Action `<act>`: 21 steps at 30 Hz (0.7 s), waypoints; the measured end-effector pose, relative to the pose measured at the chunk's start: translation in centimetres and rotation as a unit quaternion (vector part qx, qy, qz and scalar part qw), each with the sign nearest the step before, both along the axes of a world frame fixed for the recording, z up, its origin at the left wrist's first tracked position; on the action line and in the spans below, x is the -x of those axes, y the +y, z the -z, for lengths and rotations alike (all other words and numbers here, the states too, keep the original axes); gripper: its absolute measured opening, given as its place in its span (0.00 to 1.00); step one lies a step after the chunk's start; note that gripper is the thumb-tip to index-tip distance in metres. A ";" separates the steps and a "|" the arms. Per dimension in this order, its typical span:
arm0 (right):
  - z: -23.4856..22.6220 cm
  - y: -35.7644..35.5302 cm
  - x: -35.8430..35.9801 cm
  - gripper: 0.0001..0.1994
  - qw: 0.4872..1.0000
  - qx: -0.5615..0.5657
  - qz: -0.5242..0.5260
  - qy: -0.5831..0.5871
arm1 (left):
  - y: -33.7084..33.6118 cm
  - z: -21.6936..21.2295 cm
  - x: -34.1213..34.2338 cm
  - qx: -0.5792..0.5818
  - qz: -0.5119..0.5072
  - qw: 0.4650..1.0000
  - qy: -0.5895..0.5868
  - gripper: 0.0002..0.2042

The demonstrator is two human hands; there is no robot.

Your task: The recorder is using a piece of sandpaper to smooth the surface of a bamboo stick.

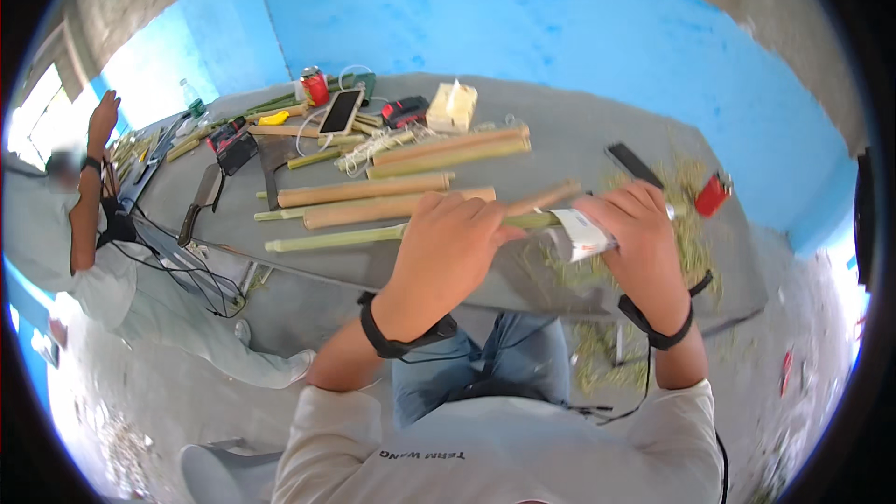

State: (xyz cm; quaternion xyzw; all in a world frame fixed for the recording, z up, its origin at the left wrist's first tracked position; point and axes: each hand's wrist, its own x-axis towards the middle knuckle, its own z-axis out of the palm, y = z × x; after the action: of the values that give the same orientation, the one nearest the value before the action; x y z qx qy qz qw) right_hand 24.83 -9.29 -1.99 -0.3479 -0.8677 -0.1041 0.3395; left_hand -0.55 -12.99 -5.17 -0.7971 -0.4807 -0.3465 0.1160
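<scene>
My left hand is closed around a slim green bamboo stick, which reaches out past it to the left over the table. My right hand is closed at the stick's other end, over a white sheet with orange print that is folded around the stick. What the right fingers press beneath the sheet is hidden. Just behind the stick, between my hands, shows a tan bamboo piece. Thicker bamboo lengths lie on the grey table left of and beyond my left hand.
A cleaver, a phone, a red can and a tissue pack lie left and back. A dark phone, green shavings and another red can are right. A person with a raised hand is at left.
</scene>
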 end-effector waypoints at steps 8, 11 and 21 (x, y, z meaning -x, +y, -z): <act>11.5 -0.9 1.1 0.26 0.993 -0.065 0.034 0.090 | -1.4 10.2 -1.1 -0.105 -0.088 0.987 -0.082 0.09; 14.1 -0.6 1.2 0.26 0.991 -0.045 0.038 0.116 | -0.8 12.2 -0.4 -0.107 -0.088 0.988 -0.070 0.10; 14.0 -0.8 1.4 0.19 0.994 -0.004 0.027 0.105 | -0.3 12.7 -1.2 -0.090 -0.104 0.988 -0.064 0.08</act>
State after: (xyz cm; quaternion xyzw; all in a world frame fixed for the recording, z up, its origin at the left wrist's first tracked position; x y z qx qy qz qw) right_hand 23.39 -10.08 -16.01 -0.3793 -0.8168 -0.0794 0.4273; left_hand 0.64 -13.25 -17.84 -0.7055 -0.5342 -0.4245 0.1917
